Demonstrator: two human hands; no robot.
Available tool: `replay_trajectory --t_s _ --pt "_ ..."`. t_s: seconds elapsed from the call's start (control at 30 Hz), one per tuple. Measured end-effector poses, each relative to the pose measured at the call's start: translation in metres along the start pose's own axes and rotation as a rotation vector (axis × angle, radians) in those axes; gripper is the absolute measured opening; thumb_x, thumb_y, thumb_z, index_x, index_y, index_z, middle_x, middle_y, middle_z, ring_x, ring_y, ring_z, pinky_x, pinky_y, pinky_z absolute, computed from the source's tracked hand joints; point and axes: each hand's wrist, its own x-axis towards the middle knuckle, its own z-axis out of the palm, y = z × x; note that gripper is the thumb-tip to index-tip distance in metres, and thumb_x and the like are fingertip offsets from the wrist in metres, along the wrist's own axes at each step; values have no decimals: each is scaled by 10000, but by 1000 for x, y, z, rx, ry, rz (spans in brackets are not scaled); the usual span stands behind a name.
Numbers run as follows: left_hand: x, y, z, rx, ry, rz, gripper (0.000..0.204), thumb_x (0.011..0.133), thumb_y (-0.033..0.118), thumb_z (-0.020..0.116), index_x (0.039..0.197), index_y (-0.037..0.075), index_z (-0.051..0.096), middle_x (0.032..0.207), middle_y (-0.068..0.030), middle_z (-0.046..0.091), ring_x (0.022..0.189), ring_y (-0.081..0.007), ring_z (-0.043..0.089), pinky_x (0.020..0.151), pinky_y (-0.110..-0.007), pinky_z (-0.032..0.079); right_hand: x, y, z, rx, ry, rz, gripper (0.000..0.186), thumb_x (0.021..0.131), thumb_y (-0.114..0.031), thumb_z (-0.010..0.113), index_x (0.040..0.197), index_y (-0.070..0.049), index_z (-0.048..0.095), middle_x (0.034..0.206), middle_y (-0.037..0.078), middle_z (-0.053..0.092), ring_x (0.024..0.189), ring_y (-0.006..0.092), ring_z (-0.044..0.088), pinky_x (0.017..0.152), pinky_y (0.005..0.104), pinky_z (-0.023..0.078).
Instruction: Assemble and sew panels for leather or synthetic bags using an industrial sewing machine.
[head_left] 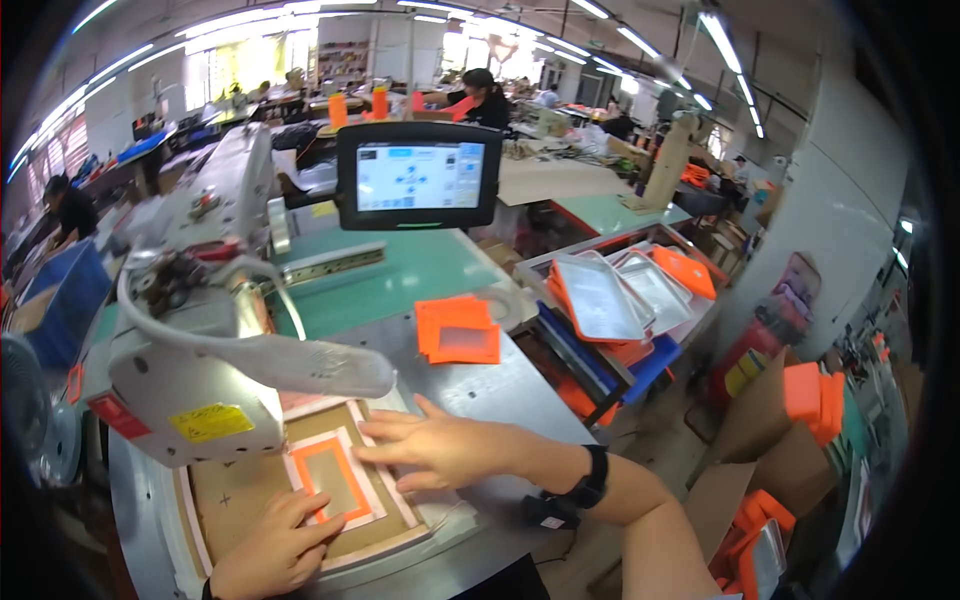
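Observation:
My left hand [280,545] lies with fingers outstretched on the lower edge of a small rectangular orange-bordered piece [300,460] in a white surround. My right hand [430,450], a black band on the wrist, has its fingers spread over the right side of that piece and the board's edge. The piece rests on a tan template board [225,485] with pale strips along its sides. Just behind and left of it stands the machine head [185,385] with a yellow label, partly covering the board. The fingertips press or rest flat; I see nothing gripped.
A screen [420,178] stands behind. Orange squares [450,320] lie on the steel bed. At right are trays [590,295] and cartons [760,420] of orange pieces. A blue bin [60,310] and fan [35,410] are at left. Co-workers [485,110] sit farther back.

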Motion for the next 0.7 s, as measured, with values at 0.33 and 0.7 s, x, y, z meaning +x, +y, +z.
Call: replay_trajectory --t_s 0.33,0.7 --pt "1 -7 0 -130 -11 1 296 870 20 542 1149 23 641 1267 -239 554 1168 -415 510 1013 -434 401 -215 191 -31 -498 511 996 281 777 -122 671 1034 -13 636 1014 179 606 986 376 602 840 457 498" --pt "-3 -16 3 -27 -93 101 336 789 21 566 1110 55 658 1175 -180 552 1057 -344 548 919 -391 458 -236 205 -46 -642 1154 792 134 809 -66 648 882 25 583 815 170 601 712 352 600 644 421 484"
